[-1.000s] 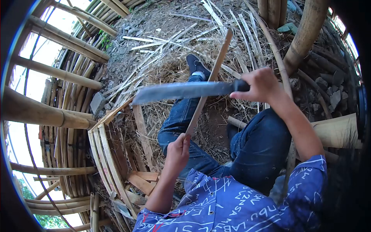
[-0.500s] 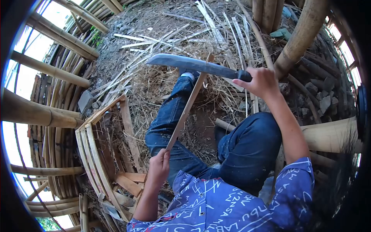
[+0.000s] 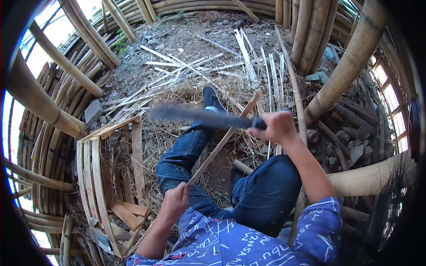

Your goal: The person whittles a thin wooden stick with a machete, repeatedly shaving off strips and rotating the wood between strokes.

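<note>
Head view: bamboo strip (image 3: pixel 222 141) slants away up-right from left hand (image 3: pixel 174 201).

Slat (image 3: pixel 219 144) up on a slant: a long, thin, pale strip of bamboo, lower end gripped in the left hand (image 3: pixel 175 201), top end leaning away up to the right. Machete (image 3: pixel 199 116) crosses in front of it near the top, almost level, long dark blade smeared with blur and pointing left, black handle in the right hand (image 3: pixel 277 128)
</note>
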A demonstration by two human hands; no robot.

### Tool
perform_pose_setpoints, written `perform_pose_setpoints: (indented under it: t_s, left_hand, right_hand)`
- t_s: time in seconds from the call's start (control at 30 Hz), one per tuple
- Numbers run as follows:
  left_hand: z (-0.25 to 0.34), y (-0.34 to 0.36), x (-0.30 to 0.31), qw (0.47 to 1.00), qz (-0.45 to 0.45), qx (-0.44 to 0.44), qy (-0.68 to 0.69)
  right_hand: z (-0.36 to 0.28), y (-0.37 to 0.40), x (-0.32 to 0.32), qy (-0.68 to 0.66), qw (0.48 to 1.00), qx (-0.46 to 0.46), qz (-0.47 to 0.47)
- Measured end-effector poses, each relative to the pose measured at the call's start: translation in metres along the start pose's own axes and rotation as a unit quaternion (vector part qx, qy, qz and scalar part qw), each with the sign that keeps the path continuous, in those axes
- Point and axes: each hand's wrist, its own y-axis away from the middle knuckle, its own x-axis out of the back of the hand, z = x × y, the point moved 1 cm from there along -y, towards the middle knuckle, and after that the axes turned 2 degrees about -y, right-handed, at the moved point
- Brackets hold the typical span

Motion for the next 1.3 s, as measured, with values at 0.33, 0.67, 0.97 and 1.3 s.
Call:
perform_pose_setpoints:
  t_s: [0.33,0.67,0.97,1.3]
  left_hand:
    - [-0.028,0.026,0.037,0.993,0.083,0.064,0.044]
    - [-0.02,-0.035,0.021,0.971,-0.014,0.065,0.229]
    - [-0.025,-0.064,0.004,0.956,-0.015,0.044,0.29]
    - [0.0,-0.076,-0.008,0.967,-0.011,0.031,0.254]
  right_hand:
    - [0.048,0.036,-0.002,-0.033,0.945,-0.325,-0.018]
    - [0.027,0.029,0.008,-0.13,0.937,-0.319,0.054]
    - [0.045,0.033,-0.012,-0.439,0.812,-0.35,0.161]
    - [-0.014,0.014,0.025,-0.392,0.901,-0.174,0.07]
